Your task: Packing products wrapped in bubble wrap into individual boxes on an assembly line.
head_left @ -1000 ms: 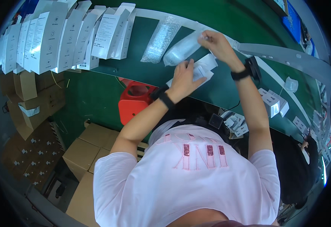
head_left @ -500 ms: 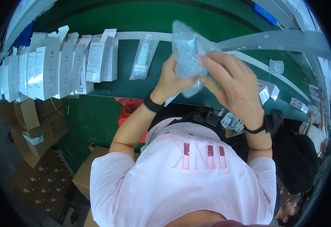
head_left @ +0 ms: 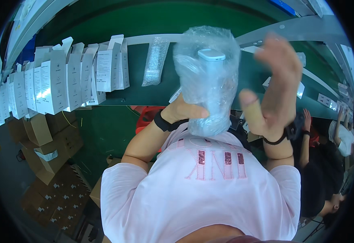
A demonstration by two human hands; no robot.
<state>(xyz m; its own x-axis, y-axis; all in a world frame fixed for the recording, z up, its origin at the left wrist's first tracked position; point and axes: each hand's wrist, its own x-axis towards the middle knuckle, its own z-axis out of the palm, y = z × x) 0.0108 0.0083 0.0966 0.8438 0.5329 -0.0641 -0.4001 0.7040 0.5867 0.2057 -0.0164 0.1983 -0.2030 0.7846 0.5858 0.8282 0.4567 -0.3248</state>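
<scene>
A clear bubble-wrap bag stands out in front of my chest, with a pale blue device with a rounded, flat top inside it. My left hand grips the lower part of the bag, its thumb across the front. The rest of the left fingers are hidden behind the bag. To the right, my right hand is apart from the bag, smeared by motion, its thumb and fingers spread with nothing between them. Another bubble-wrapped piece lies on the green table left of the bag.
A row of upright white boxes with raised flaps lines the table's left side. More small white boxes lie at right, under a grey rail. Brown cartons sit below at left, near a red stool. Co-workers are at the right.
The bag has turned upright and come nearer, so the pale blue device shows clearly. My right hand has let go of it and moved away to the right, opening.
</scene>
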